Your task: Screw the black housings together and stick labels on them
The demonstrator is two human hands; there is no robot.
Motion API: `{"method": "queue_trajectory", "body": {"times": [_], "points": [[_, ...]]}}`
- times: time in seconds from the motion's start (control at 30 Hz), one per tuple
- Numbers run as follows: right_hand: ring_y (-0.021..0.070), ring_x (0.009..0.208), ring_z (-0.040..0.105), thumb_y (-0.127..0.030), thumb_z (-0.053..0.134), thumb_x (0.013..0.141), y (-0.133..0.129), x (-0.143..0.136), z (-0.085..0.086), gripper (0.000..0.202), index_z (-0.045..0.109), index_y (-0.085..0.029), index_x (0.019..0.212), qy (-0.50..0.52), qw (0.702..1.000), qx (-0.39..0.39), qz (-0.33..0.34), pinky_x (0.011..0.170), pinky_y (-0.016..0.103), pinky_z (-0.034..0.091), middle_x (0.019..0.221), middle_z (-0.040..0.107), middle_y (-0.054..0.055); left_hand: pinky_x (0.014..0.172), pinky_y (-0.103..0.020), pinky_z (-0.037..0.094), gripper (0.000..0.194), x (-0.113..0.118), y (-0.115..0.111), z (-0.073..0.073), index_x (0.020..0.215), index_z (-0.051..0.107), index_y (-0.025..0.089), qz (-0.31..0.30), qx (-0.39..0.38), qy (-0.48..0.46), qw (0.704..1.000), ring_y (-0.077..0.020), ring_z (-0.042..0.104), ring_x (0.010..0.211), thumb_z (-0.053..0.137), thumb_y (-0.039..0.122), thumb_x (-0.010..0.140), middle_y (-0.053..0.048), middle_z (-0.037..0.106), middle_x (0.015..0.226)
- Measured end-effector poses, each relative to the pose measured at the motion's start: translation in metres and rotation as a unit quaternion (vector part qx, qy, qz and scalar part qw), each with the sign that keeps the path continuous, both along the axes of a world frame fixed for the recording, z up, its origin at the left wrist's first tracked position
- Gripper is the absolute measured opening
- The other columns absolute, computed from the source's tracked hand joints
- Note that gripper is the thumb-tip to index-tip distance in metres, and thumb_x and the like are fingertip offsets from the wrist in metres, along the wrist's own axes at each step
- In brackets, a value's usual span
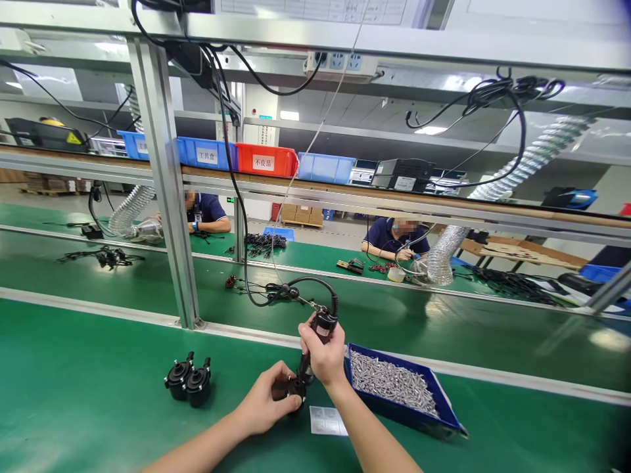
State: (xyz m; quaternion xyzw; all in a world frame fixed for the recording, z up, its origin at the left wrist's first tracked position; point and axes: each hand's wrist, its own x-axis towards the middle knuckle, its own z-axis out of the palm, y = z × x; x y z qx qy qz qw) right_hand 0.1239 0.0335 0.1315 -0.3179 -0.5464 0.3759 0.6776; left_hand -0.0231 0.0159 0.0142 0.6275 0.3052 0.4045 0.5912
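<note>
My right hand (pixel 323 351) is wrapped round a black electric screwdriver (pixel 324 323), whose cable runs up from its top end. The tool tilts down toward a small round black pump-like housing (pixel 296 389). Fingers and thumb of my left hand (pixel 269 401) grip that housing on the green bench; whether the bit touches a screw is hidden. Two similar black housings (pixel 188 380) with short spouts and silvery screws stand together on the left. Right of my right hand lies a blue tray (pixel 394 412) filled with many silver screws (pixel 392 382).
A white label sheet (pixel 327 421) lies by my right forearm. An aluminium post (pixel 165 177) rises from the bench's back edge. Beyond it, black cables (pixel 283 292) lie on a green belt. Two people (pixel 394 236) sit across. Overhead, a shelf holds blue and red bins (pixel 266 159).
</note>
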Motion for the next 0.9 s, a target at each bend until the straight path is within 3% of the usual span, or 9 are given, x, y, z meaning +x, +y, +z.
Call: {"method": "queue_trajectory", "body": {"times": [0.2,0.33,0.47,0.6,0.77,0.9], "points": [[0.0120,0.048,0.050,-0.046,0.081,0.089,-0.017,0.007,0.019,0.035,0.058,-0.020,0.087,-0.027,1.000,0.002,-0.013,0.049,0.026,0.044,0.059,0.058,-0.004,0.081,-0.032,0.046,0.034,-0.001,-0.005,-0.001,0.104,0.054,0.019,-0.021,0.060,0.024,0.998,-0.0153,0.054,0.086,0.078,0.039,0.089,0.000,0.062,0.096],[0.0118,0.049,0.053,-0.045,0.080,0.091,-0.037,0.005,0.028,0.032,0.062,-0.019,0.086,-0.016,0.999,0.010,0.031,0.050,0.026,0.045,0.063,0.061,-0.001,0.078,-0.030,0.041,0.040,-0.002,-0.005,-0.007,0.111,0.056,0.019,-0.044,0.127,0.047,0.990,-0.0155,0.051,0.085,0.079,0.042,0.088,0.000,0.062,0.095],[0.0111,0.049,0.054,-0.041,0.086,0.083,-0.045,-0.006,0.024,0.033,0.063,-0.019,0.094,0.025,0.996,-0.015,0.079,0.045,0.024,0.045,0.069,0.064,-0.001,0.080,-0.032,0.043,0.040,0.000,-0.002,-0.013,0.111,0.057,0.020,-0.049,0.133,0.032,0.989,-0.0184,0.056,0.089,0.077,0.048,0.090,-0.003,0.065,0.099],[0.0104,0.048,0.052,-0.034,0.092,0.075,-0.042,-0.013,0.018,0.036,0.062,-0.019,0.090,0.024,0.993,-0.041,0.107,0.046,0.023,0.044,0.064,0.061,-0.003,0.085,-0.035,0.047,0.048,0.000,-0.001,-0.015,0.117,0.059,0.019,-0.040,0.134,0.026,0.990,-0.0219,0.059,0.093,0.078,0.051,0.088,-0.005,0.067,0.102],[0.0109,0.050,0.053,-0.041,0.083,0.087,-0.038,-0.013,0.012,0.031,0.062,-0.018,0.089,0.016,0.994,-0.022,0.103,0.047,0.024,0.044,0.068,0.063,0.000,0.086,-0.036,0.048,0.049,0.000,0.000,-0.017,0.119,0.060,0.019,-0.032,0.135,0.029,0.990,-0.0222,0.058,0.094,0.080,0.050,0.087,-0.005,0.067,0.101],[0.0100,0.050,0.052,-0.039,0.082,0.090,-0.037,-0.014,0.005,0.028,0.063,-0.018,0.090,0.024,0.995,-0.009,0.095,0.048,0.023,0.042,0.069,0.063,0.000,0.085,-0.036,0.048,0.045,0.000,0.000,-0.018,0.118,0.060,0.019,-0.034,0.134,0.027,0.990,-0.0214,0.058,0.092,0.080,0.046,0.087,-0.004,0.067,0.101]]}}
